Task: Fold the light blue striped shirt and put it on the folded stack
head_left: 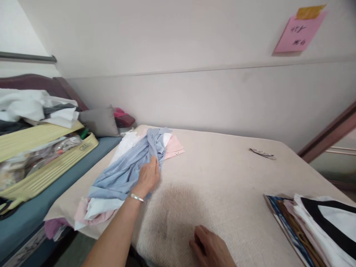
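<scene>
- Blue shirt (126,168) lies crumpled on top of a loose pile of white and pink clothes (94,211), at the left end of the padded surface (222,185).
- Left hand (147,178) rests on the shirt's right edge; grip looks closed on a fold of the cloth.
- Right hand (210,246) lies on the bare surface near the front edge, fingers loosely curled, holding nothing.
- Judged progress: pile unsorted; a folded stack (322,226) sits at the right.
- Scissors (263,153) lie well apart, toward the wall.
</scene>
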`<state>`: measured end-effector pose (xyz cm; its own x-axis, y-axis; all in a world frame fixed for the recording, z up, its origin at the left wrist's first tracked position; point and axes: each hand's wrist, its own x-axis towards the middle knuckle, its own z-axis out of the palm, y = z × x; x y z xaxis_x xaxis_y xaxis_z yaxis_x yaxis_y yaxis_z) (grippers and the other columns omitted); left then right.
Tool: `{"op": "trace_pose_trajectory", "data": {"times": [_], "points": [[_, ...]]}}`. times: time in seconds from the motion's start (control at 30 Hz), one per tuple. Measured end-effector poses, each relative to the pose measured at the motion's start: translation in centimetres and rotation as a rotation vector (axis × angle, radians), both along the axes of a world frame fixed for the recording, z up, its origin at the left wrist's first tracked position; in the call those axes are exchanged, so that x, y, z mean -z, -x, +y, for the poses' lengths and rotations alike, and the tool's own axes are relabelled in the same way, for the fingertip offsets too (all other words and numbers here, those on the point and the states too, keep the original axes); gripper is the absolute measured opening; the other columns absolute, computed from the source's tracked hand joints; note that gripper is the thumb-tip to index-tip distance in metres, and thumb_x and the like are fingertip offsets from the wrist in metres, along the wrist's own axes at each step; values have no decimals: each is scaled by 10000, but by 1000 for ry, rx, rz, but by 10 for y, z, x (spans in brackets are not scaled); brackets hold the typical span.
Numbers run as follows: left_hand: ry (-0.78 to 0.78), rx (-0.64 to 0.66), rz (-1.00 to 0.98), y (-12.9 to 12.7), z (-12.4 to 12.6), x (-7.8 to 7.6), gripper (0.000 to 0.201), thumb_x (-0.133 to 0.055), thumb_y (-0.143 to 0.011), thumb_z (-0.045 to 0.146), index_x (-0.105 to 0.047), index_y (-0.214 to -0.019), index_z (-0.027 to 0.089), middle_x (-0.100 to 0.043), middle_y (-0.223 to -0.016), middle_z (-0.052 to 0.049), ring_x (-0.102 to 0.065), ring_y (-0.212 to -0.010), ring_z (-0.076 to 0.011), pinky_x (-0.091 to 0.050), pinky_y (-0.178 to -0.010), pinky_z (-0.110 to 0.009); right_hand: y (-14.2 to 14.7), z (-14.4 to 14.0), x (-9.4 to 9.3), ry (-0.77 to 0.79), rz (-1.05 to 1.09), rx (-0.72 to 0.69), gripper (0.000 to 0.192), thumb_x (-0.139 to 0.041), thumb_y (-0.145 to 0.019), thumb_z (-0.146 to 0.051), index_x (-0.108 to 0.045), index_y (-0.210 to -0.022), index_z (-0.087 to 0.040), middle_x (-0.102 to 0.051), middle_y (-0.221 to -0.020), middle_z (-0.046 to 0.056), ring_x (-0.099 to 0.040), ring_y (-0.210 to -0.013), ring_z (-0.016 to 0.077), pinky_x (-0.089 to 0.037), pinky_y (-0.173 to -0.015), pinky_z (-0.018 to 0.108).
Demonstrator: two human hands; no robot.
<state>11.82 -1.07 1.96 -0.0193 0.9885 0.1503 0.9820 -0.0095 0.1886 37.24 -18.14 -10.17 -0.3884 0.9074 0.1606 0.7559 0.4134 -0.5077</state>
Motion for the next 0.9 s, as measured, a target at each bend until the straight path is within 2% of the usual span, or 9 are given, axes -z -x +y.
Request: {"op": "trace_pose_trajectory", "data": {"times": [0.1, 0.2, 0.3, 0.43, 0.57, 0.67, 0.8, 0.87, 0.9], "points": [[85, 230, 45, -35, -22, 4, 223, -325, -1030, 237, -486, -1178, 199, -712, -878, -103, -705, -826, -252, -445, -695, -321, -2, 1, -9, 28, 105, 19, 167, -465, -966, -230, -481, -801, -211, -634, -775, 24, -604, -626, 124, -409, -576, 218], [147, 438, 87, -61, -40, 11, 210, -375, -978, 159, -509, -1133, 203, -709, -857, -99, -704, -823, -254, -467, -713, -328, -8, 4, -18, -12, 260, 133, 103, -464, -998, -292, -535, -1000, -219, -629, -754, 15, -602, -590, 140, -458, -569, 240], [201, 608, 74, -80, -56, 19, 211, -455, -893, 93, -538, -1057, 197, -713, -867, -99, -704, -825, -254, -484, -711, -327, -17, 8, -31, -105, 366, 218, 314, -488, -990, -310, -489, -1291, -219, -618, -734, -5, -613, -592, 156, -506, -590, 259], [205, 789, -9, -99, -77, 28, 226, -476, -902, 112, -560, -1095, 197, -726, -904, -88, -710, -827, -247, -491, -689, -316, -30, 12, -46, -105, 351, 164, 549, -442, -970, -228, -348, -1511, -234, -634, -772, -8, -638, -642, 150, -534, -666, 260], [225, 923, -66, -112, -92, 34, 177, -508, -907, 159, -607, -1048, 200, -739, -891, -80, -717, -812, -240, -468, -643, -295, -38, 15, -47, -16, 330, 105, 605, -405, -921, -173, -355, -1521, -230, -671, -861, 21, -670, -728, 162, -538, -736, 279], [257, 980, -116, -116, -97, 32, 149, -508, -918, 170, -642, -977, 200, -749, -887, -72, -717, -801, -217, -444, -630, -279, -41, 18, -46, 74, 303, 79, 519, -409, -876, -157, -489, -1384, -222, -689, -958, 54, -683, -844, 189, -527, -773, 298], [350, 986, -245, -100, -83, 15, 193, -489, -977, 242, -682, -977, 229, -762, -912, -20, -705, -834, -164, -451, -694, -248, -42, 21, -47, 127, 171, 49, 235, -428, -879, -148, -601, -1015, -230, -665, -910, 37, -649, -806, 185, -473, -705, 285], [339, 843, -212, -78, -68, 5, 233, -477, -997, 307, -692, -948, 231, -757, -912, -20, -696, -857, -168, -460, -739, -255, -42, 20, -46, 96, 80, 1, 250, -409, -870, -107, -607, -958, -232, -646, -908, 34, -641, -823, 185, -450, -697, 281], [300, 702, -147, -63, -59, 1, 253, -463, -1001, 320, -691, -951, 224, -754, -927, -39, -695, -875, -186, -466, -760, -274, -41, 19, -44, 79, 33, -15, 269, -398, -864, -86, -610, -944, -231, -636, -909, 34, -638, -827, 185, -442, -692, 280]]}}
